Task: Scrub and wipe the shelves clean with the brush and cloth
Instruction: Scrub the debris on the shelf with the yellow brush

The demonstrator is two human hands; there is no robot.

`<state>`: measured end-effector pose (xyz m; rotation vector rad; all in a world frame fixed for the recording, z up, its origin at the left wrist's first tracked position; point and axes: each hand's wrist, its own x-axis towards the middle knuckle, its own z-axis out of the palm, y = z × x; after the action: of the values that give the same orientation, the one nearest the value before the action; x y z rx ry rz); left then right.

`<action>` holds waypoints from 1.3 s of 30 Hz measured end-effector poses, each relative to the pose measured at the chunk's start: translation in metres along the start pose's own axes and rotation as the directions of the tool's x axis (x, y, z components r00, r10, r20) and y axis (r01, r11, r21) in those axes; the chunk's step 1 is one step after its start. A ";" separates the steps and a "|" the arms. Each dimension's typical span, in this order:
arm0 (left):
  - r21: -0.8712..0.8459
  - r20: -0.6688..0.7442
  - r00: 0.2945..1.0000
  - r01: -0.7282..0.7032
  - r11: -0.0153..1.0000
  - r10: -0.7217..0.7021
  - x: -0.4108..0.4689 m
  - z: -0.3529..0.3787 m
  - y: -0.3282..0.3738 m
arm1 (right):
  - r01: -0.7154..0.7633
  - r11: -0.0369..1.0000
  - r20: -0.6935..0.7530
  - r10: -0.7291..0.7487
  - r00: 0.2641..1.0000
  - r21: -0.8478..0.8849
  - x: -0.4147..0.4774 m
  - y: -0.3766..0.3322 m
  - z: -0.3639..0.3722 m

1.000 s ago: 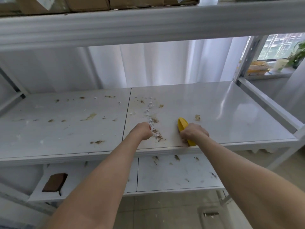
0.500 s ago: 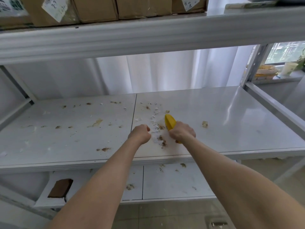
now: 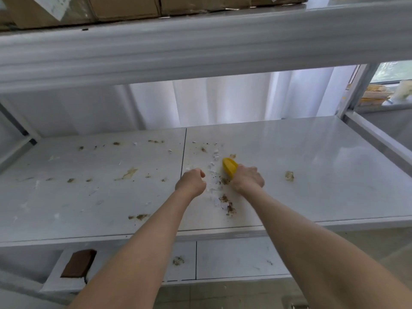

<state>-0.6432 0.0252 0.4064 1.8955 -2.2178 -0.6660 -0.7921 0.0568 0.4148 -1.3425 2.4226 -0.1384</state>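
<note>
The middle shelf is the largest surface: two white panels meeting at a dark seam, and everything else here is placed from that seam. Right of the seam the panel is mostly bare and glossy out to the side rail, so long strokes have open room that way. Left of the seam lie scattered brown stains, not yet scrubbed. Above the seam the upper shelf beam runs low, with cardboard boxes on top, which limits how high an arm can lift. Below the seam the lower shelf already carries fallen bits, and a brown pad lies well to the seam's left there; I cannot tell whether it is the cloth.

The right hand, near the seam's right side, is wrapped round the yellow brush, whose tip points toward the back. The left hand rests just right of the seam, curled into a fist with nothing showing in it.

Between the hands, crumbs and white flakes trail toward the front edge. A stroke pulled toward the body would likely tip them over that lip onto the lower shelf. A hard sideways sweep could scatter them across the clean panel, and a lone crumb, well right of the seam, could be missed
</note>
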 end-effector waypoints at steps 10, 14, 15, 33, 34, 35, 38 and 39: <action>0.003 -0.016 0.999 -0.035 0.999 0.035 0.031 -0.006 0.006 | -0.048 0.986 -0.087 0.062 0.994 0.162 0.047 0.021 -0.027; 0.003 0.007 0.999 -0.033 0.999 0.033 0.038 -0.004 0.002 | -0.121 0.988 -0.045 0.126 0.991 0.099 0.063 0.023 -0.028; 0.001 0.012 0.999 -0.031 1.000 0.031 0.040 -0.004 0.000 | -0.105 0.992 -0.039 0.108 0.993 0.070 0.064 0.016 -0.025; 0.023 -0.021 1.000 -0.007 1.000 0.008 0.035 -0.007 -0.002 | -0.061 0.987 -0.027 0.066 0.997 0.147 0.061 0.014 -0.029; 0.025 -0.016 1.000 -0.001 1.000 0.001 0.034 -0.007 -0.004 | -0.060 0.990 -0.011 0.062 0.998 0.129 0.059 0.011 -0.026; 0.027 -0.013 1.000 0.006 1.000 -0.006 0.033 -0.006 -0.006 | -0.042 0.994 -0.002 0.042 0.999 0.105 0.056 0.006 -0.022; 0.040 -0.007 1.000 0.020 0.999 -0.020 0.032 -0.004 -0.005 | 0.047 0.998 0.029 -0.049 0.998 0.047 0.042 -0.011 -0.010; 0.043 -0.006 1.000 0.018 0.999 -0.018 0.032 -0.004 -0.001 | 0.080 0.996 0.042 -0.081 0.996 0.041 0.036 -0.015 -0.008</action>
<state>-0.6463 -0.0065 0.4042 1.9371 -2.2325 -0.6192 -0.8002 0.0172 0.4166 -1.4118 2.3192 -0.1751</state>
